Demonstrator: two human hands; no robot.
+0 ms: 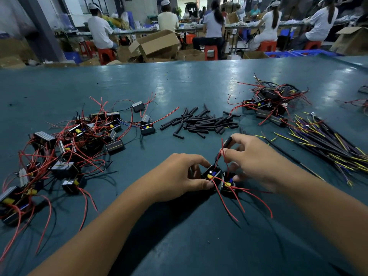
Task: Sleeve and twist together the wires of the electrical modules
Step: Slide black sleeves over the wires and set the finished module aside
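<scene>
We work at a teal bench (179, 86) w/ both hands near the front centre. Our left hand (179, 176) grips 1 small module (211, 173), thumb and fingers curled round it. Just beside it on the right sits a 2nd module (228, 185), touching or nearly touching the 1st; we can't tell which. Our right hand (256, 158) has its lower fingers against that 2nd module, while thumb and forefinger pinch a black sleeve (228, 141) held up at a tilt, w/ a thin red wire (222, 148) rising next to it. Whether the wire is already inside the sleeve, we can't tell. More red leads (229, 202) trail from both modules toward us across the bench.

Further back, centre, lies a loose heap of black sleeve pcs (203, 121). At left a big pile of modules (65, 152) tangled in red wire spreads out. Back right sits a smaller module pile (270, 102). At right a bundle of black cables (328, 142) w/ yellow and purple ends fans out. Beyond the bench, several seated workers (213, 26) face away, w/ cardboard boxes (157, 42) on the floor.
</scene>
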